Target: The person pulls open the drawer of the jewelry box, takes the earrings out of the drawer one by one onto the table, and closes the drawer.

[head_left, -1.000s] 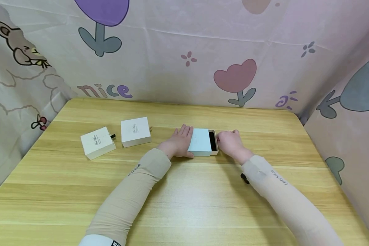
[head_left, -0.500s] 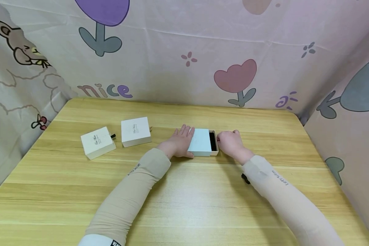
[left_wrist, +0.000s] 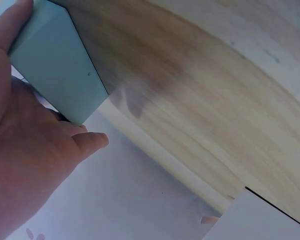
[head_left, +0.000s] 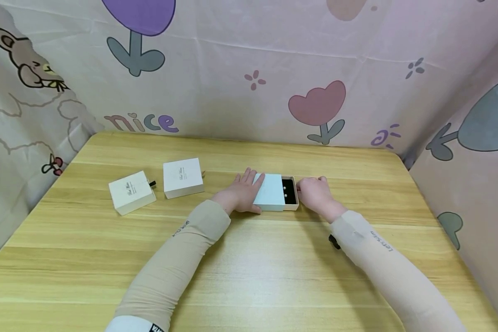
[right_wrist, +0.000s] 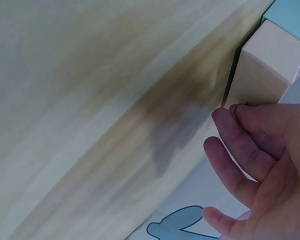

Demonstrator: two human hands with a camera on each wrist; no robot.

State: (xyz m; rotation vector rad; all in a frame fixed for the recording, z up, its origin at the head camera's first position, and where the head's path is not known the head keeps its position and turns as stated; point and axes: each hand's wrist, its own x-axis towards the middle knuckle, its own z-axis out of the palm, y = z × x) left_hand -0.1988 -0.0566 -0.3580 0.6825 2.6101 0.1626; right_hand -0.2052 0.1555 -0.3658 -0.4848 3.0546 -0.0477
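A light blue drawer-style gift box (head_left: 269, 191) lies at the middle of the table. Its cream inner drawer (head_left: 291, 207) sticks out to the right, showing a black lining (head_left: 289, 191) with small pearl-like studs (head_left: 285, 195). My left hand (head_left: 242, 192) rests with spread fingers against the left end of the blue sleeve; the left wrist view shows that end (left_wrist: 62, 70) close to the palm. At the drawer's right end, my right hand (head_left: 314, 192) pinches a small pull tab (right_wrist: 241, 104) between thumb and forefinger, the tab mostly hidden by the fingertips.
Two white boxes with printed lettering stand to the left: one with a black tab (head_left: 133, 192), one with a lighter tab (head_left: 183, 178). A black object (head_left: 334, 241) shows beside the right sleeve. A patterned cloth (head_left: 232, 92) hangs behind the wooden table (head_left: 249, 267).
My right hand has moved slightly right with the drawer, which slides further out of the blue sleeve and uncovers the studs. The left hand stays at the sleeve.
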